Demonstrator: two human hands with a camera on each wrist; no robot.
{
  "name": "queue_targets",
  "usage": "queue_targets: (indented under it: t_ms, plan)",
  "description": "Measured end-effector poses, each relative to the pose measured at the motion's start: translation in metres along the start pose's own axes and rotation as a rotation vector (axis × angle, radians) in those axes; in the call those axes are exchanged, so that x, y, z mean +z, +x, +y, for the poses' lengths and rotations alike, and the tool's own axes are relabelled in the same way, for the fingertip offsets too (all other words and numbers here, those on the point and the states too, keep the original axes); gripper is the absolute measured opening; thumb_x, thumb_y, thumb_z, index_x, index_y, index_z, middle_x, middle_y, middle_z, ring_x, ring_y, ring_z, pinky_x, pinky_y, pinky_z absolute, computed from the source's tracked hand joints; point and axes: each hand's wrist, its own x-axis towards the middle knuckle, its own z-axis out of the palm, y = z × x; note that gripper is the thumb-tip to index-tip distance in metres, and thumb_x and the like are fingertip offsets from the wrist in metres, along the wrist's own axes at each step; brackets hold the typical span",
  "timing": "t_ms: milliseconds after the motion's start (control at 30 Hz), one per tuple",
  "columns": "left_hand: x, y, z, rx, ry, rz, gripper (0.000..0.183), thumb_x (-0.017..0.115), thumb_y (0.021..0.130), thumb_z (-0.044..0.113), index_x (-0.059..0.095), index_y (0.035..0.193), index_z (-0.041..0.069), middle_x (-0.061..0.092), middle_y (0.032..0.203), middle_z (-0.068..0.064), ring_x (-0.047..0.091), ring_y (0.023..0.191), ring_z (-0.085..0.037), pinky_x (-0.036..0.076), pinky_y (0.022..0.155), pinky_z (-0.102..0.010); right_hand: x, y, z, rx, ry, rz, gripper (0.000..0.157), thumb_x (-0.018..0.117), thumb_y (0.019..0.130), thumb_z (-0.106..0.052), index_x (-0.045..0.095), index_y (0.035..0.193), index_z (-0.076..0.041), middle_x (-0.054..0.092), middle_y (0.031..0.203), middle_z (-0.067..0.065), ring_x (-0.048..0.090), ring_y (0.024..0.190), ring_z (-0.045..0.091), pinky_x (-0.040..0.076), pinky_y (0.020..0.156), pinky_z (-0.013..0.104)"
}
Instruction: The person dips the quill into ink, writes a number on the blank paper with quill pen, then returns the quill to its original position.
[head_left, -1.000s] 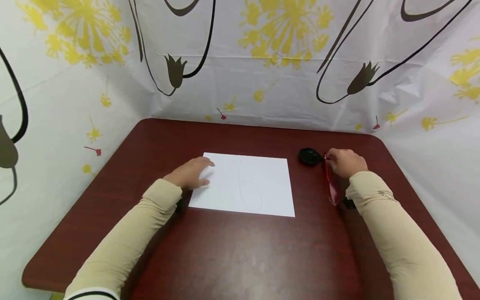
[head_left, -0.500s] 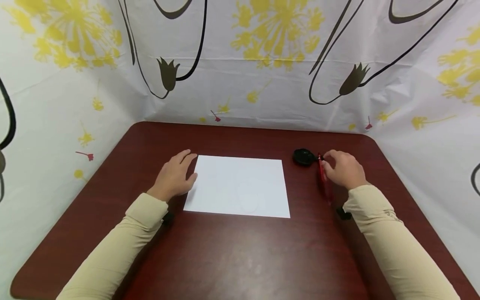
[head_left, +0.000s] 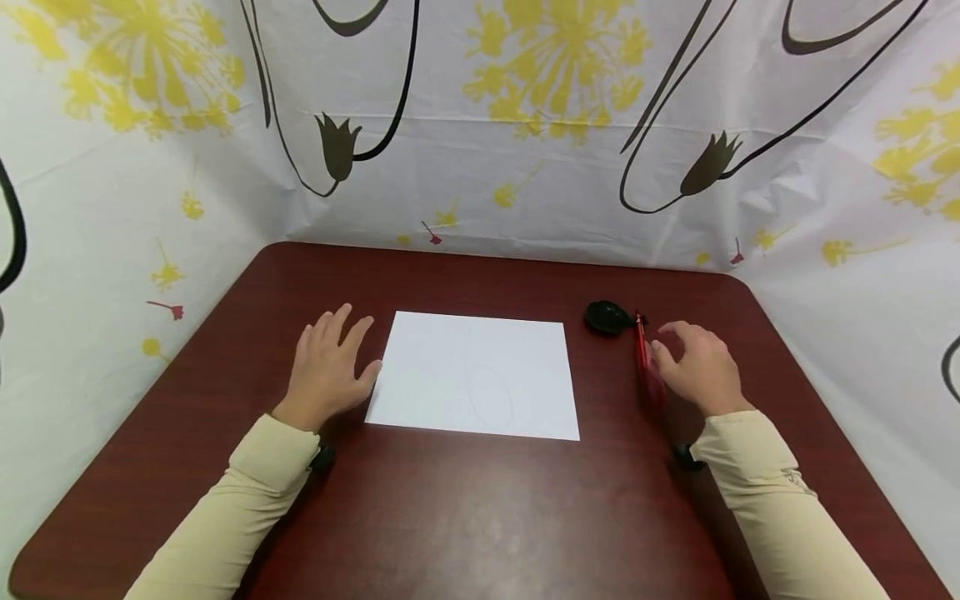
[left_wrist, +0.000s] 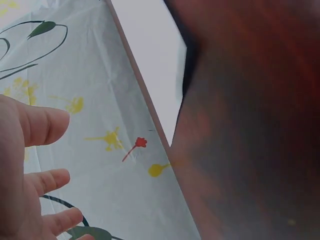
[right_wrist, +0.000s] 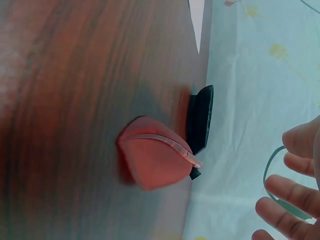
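Observation:
A white sheet of paper [head_left: 427, 375] lies flat on the table, with a faint thin looping line on it. Just left of the sheet is my left hand [head_left: 324, 373], fingers spread and holding nothing, its thumb by the paper's left edge. On the right, a red zippered pouch [head_left: 651, 379] stands on the table; the right wrist view shows the pouch [right_wrist: 155, 162] with its zip along the top. My right hand [head_left: 701, 367] hovers right of it, fingers loosely bent and apart from it. Behind the pouch sits a dark, rounded object [head_left: 606, 317], its kind unclear.
The dark red-brown table [head_left: 487, 517] has rounded far corners. White sheeting [head_left: 450, 167] with flower prints hangs behind and along both sides of it. A dark band [head_left: 322, 458] shows at the left wrist, another [head_left: 686, 457] at the right.
My left hand has drawn back leftward off the sheet, its fingers spreading. My right hand has let go of the pouch and moved back a little, toward me and to the right.

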Motion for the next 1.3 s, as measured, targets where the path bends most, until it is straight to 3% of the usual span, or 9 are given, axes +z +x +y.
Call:
queue_targets:
  t_ms: [200, 367, 567, 700, 933, 1133, 1300]
  plan:
    - [0.002, -0.012, -0.001, -0.06, -0.001, -0.021, 0.062, 0.06, 0.09, 0.032, 0.039, 0.144, 0.008, 0.024, 0.152, -0.026, 0.02, 0.137, -0.049, 0.013, 0.107, -0.065, -0.001, -0.01, -0.001, 0.018, -0.026, 0.029, 0.028, 0.064, 0.09, -0.018, 0.063, 0.109, 0.002, 0.063, 0.104, 0.028, 0.057, 0.09, 0.046, 0.043, 0.076, 0.061]
    - [0.0, -0.022, -0.001, -0.092, -0.009, 0.01, 0.064, 0.059, 0.09, 0.035, 0.038, 0.145, 0.011, 0.022, 0.152, -0.026, 0.019, 0.135, -0.05, 0.01, 0.106, -0.066, 0.0, -0.02, -0.004, -0.007, -0.027, 0.105, 0.03, 0.067, 0.087, -0.018, 0.064, 0.108, 0.002, 0.064, 0.104, 0.027, 0.056, 0.087, 0.046, 0.042, 0.073, 0.062]
    - [-0.003, -0.029, 0.002, -0.107, -0.025, 0.038, 0.063, 0.059, 0.09, 0.037, 0.039, 0.144, 0.011, 0.022, 0.151, -0.026, 0.018, 0.135, -0.051, 0.01, 0.105, -0.067, 0.0, -0.039, -0.01, -0.004, -0.012, 0.177, 0.039, 0.07, 0.083, -0.022, 0.063, 0.114, 0.0, 0.061, 0.115, 0.024, 0.055, 0.096, 0.046, 0.038, 0.072, 0.065]
    - [-0.004, -0.033, 0.004, -0.107, -0.018, 0.043, 0.063, 0.06, 0.09, 0.037, 0.039, 0.144, 0.012, 0.022, 0.151, -0.026, 0.018, 0.134, -0.051, 0.01, 0.104, -0.068, -0.003, -0.053, -0.016, 0.005, -0.003, 0.192, 0.047, 0.072, 0.08, -0.025, 0.061, 0.119, -0.001, 0.057, 0.123, 0.025, 0.052, 0.108, 0.045, 0.034, 0.083, 0.067]
    - [-0.006, -0.043, 0.008, -0.136, -0.017, 0.06, 0.065, 0.06, 0.09, 0.04, 0.038, 0.146, 0.015, 0.02, 0.152, -0.027, 0.014, 0.136, -0.052, 0.007, 0.104, -0.069, -0.009, -0.072, -0.032, 0.032, 0.014, 0.165, 0.064, 0.073, 0.08, -0.037, 0.053, 0.133, -0.007, 0.044, 0.137, 0.03, 0.038, 0.125, 0.051, 0.01, 0.101, 0.073]
    - [-0.007, -0.048, 0.009, -0.177, -0.002, 0.044, 0.067, 0.057, 0.091, 0.045, 0.034, 0.149, 0.02, 0.012, 0.156, -0.024, 0.005, 0.14, -0.051, -0.001, 0.105, -0.068, -0.012, -0.082, -0.04, 0.096, -0.017, 0.059, 0.082, 0.072, 0.08, -0.05, 0.04, 0.148, -0.017, 0.024, 0.151, 0.032, 0.016, 0.136, 0.057, -0.006, 0.099, 0.075]
    - [-0.007, -0.049, 0.008, -0.193, 0.027, 0.019, 0.068, 0.055, 0.092, 0.048, 0.032, 0.15, 0.024, 0.008, 0.158, -0.022, 0.0, 0.141, -0.05, -0.006, 0.105, -0.067, -0.01, -0.084, -0.039, 0.135, -0.069, -0.023, 0.091, 0.068, 0.08, -0.058, 0.027, 0.154, -0.025, 0.01, 0.155, 0.033, 0.004, 0.138, 0.057, -0.012, 0.097, 0.075]
